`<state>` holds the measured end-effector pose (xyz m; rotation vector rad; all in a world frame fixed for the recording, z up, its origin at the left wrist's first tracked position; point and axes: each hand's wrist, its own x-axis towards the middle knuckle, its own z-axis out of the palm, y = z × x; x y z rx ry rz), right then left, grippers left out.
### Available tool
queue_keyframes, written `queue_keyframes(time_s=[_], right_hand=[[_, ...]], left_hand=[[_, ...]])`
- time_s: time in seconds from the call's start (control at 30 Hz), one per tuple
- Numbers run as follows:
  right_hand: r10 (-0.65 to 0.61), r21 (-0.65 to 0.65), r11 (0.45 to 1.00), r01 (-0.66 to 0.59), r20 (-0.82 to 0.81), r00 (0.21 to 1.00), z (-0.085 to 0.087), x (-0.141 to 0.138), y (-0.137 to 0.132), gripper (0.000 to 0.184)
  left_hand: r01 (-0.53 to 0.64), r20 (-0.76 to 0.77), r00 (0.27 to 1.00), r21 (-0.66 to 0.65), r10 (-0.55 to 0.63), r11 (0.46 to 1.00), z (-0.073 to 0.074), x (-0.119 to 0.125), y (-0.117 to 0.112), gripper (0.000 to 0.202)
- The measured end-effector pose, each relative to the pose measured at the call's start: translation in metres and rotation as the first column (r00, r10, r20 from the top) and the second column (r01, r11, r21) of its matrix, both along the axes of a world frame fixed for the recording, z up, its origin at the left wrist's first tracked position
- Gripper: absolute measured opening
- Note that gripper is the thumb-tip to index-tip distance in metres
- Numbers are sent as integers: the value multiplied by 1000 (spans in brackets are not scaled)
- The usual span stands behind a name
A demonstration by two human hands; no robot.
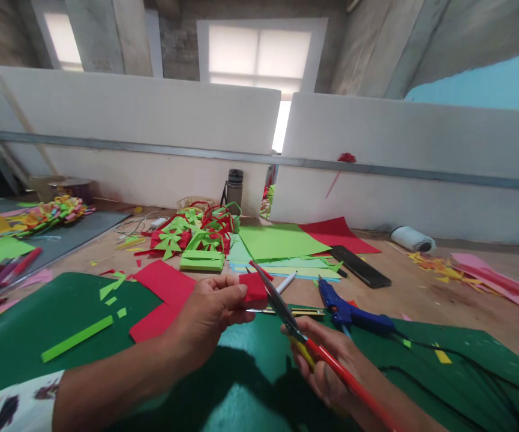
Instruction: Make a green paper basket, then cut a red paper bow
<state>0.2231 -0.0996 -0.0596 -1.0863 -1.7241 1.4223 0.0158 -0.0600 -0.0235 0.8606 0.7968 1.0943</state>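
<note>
My left hand point(209, 312) pinches a small folded piece of red paper point(254, 287) above the green mat point(29, 336). My right hand point(326, 366) grips scissors point(286, 312) with red and yellow handles. Their blades point up and left, and the tips reach the red paper's right edge. Both hands hover over the mat near its front middle.
A blue glue gun point(349, 312) lies right of the hands, its cord running right. Red sheets point(164, 294), green strips point(77, 339), a pen point(286, 282) and a ruler lie nearby. Further back are a pile of red-green paper bows point(191, 237), stacked coloured sheets point(281, 246), a dark phone point(360, 266), a bottle point(234, 189) and white partition boards.
</note>
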Motion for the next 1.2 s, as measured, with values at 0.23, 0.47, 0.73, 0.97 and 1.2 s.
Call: queue_keyframes(time_s=[0.23,0.47,0.73,0.97,1.2], right_hand=[[-32,38,999,31,42,999,16,-7,-12,70],[-56,12,998,56,-8,998,8,-7,-8,70],[-33,-10,999,33,-2,999,9,-5,-11,71],[-50,-16,999,50,-8,999,12,-7,-13,69],[-84,50,995,86,-36,996,-3,-6,-6,69]], left_hand=[[-1,3,1000,12,1,1000,-1,-1,-2,22],[-5,-26,1000,58,7,998,-2,-1,-2,26],[16,-37,999,104,-12,994,-2,-1,-3,27],[25,-32,999,93,-23,995,-2,0,-3,26],[2,-134,991,219,28,976,-1,-3,-2,20]])
